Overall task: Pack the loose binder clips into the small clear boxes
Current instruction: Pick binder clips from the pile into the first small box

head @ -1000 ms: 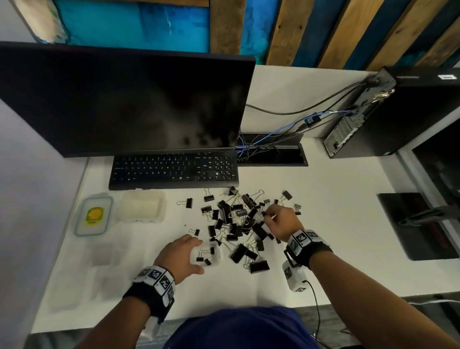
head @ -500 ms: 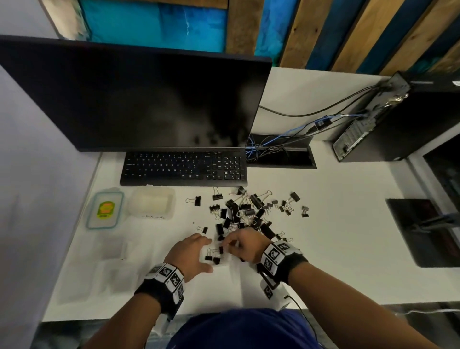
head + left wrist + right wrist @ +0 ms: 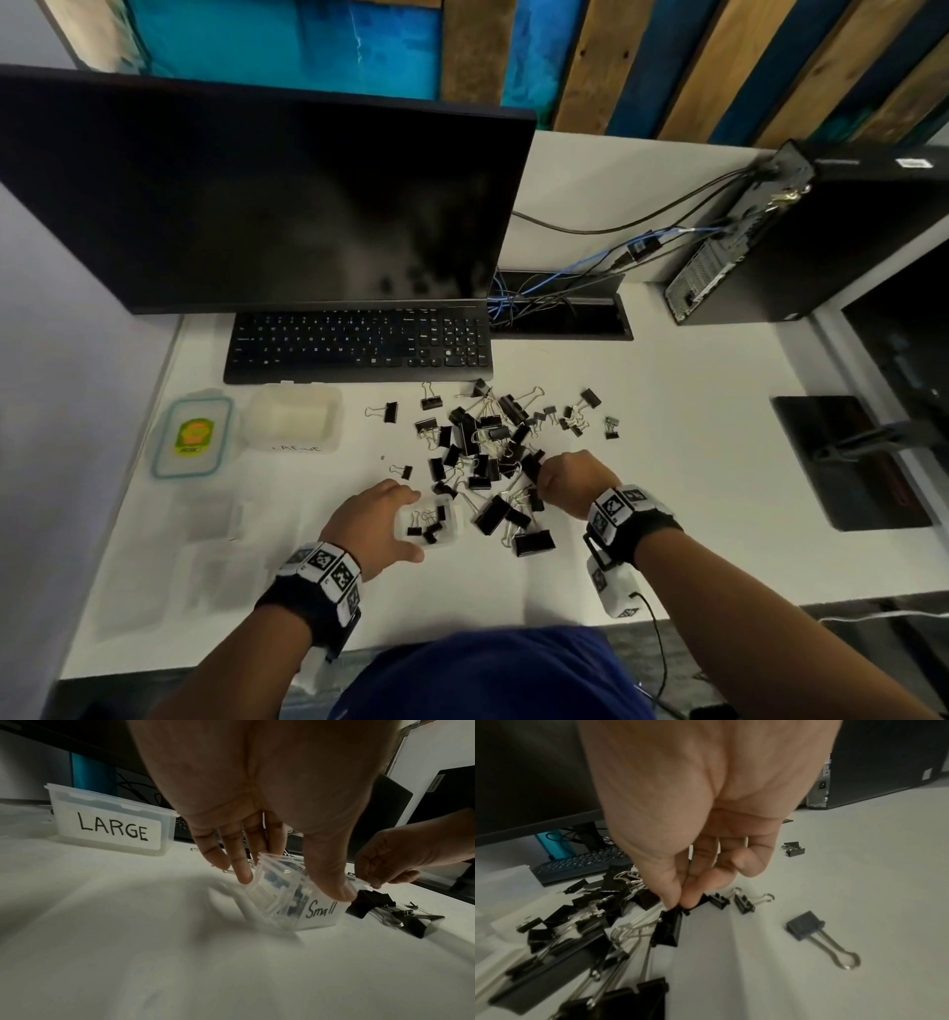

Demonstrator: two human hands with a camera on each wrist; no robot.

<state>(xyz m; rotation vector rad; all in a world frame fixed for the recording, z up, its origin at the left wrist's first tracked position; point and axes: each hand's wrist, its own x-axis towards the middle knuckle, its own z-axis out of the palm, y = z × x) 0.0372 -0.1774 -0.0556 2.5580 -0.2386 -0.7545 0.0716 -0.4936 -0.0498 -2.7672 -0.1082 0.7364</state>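
Note:
A small clear box [image 3: 436,521] marked "Small" [image 3: 320,909] stands on the white desk with several small black clips inside. My left hand [image 3: 400,521] grips it, fingers on the far side and thumb on the near side [image 3: 290,886]. To its right lies the pile of loose black binder clips [image 3: 488,442] of mixed sizes. My right hand [image 3: 539,475] is at the near right edge of that pile. Its thumb and forefinger [image 3: 681,903] pinch a black binder clip [image 3: 670,927] there.
A larger clear box marked "LARGE" [image 3: 292,421] [image 3: 107,825] and a lid with a green sticker [image 3: 190,437] sit at the left. Faint clear boxes [image 3: 210,519] lie nearer. The keyboard [image 3: 359,344] and monitor [image 3: 257,195] stand behind, a computer tower [image 3: 821,241] at the right.
My right hand went from the pile to the small box, then back right to the pile, where it now pinches a clip. My left hand stayed on the box.

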